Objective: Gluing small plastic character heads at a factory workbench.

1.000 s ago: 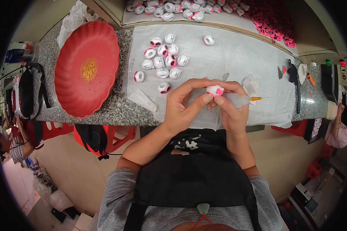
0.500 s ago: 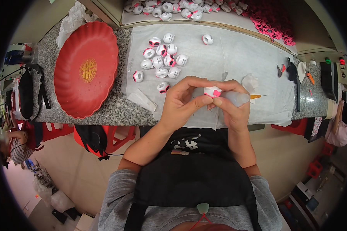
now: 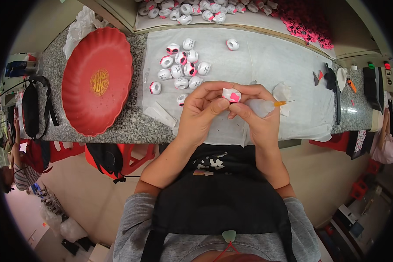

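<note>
Left hand (image 3: 198, 118) and right hand (image 3: 263, 124) pinch one small white piece (image 3: 231, 95) with a pink patch between them, fingers closed on it from both sides, thumbs at the near edge; piece is held up over the white sheet (image 3: 257, 54). Right hand also carries a translucent squeeze bottle (image 3: 261, 107) in the palm, orange needle tip (image 3: 279, 104) pointing right. Crumpled tissue (image 3: 282, 91) just right of the tip. Left and beyond: cluster of similar white pieces (image 3: 177, 71), some pink and black, one lone piece (image 3: 232, 44) apart from it; folded white strip (image 3: 160, 114) near left wrist. Sheet covers part of the speckled bench (image 3: 135, 126); big red scalloped dish (image 3: 96, 61) at left, orange-handled tool (image 3: 351, 86) far right. Shelf (image 3: 249, 26) behind bears more white pieces and a pink heap (image 3: 308, 22).
</note>
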Demonstrator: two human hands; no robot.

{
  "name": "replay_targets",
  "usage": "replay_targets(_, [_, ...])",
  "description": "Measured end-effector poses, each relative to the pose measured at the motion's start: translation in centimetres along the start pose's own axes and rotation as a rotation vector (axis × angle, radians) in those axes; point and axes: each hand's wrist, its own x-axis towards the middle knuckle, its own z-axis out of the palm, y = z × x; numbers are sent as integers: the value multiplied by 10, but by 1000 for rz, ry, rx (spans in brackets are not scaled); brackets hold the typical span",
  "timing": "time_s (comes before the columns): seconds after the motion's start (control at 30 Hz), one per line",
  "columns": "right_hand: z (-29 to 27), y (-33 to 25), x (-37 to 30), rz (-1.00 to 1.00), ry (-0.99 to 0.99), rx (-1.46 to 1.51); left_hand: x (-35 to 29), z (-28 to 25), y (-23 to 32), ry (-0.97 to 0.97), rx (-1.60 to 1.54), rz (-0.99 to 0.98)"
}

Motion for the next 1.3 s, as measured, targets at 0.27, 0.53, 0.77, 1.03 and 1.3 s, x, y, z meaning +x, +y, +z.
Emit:
replay_targets(0.27, [-10, 5, 0, 47, -86, 183, -1, -4, -6, -72, 420, 332])
replay_targets(0.53, [-20, 10, 0, 46, -190, 186, -1, -7, -5, -152, 432, 321])
replay_targets(0.77, [-10, 10, -3, 2, -64, 251, -5, 6, -3, -18, 379, 198])
replay_targets(1.03, [-9, 8, -8, -9, -28, 233, -3, 3, 1, -163, 608, 353])
replay_targets(1.3, [-21, -1, 1, -26, 67, 81, 48, 7, 47, -84, 1605, 545])
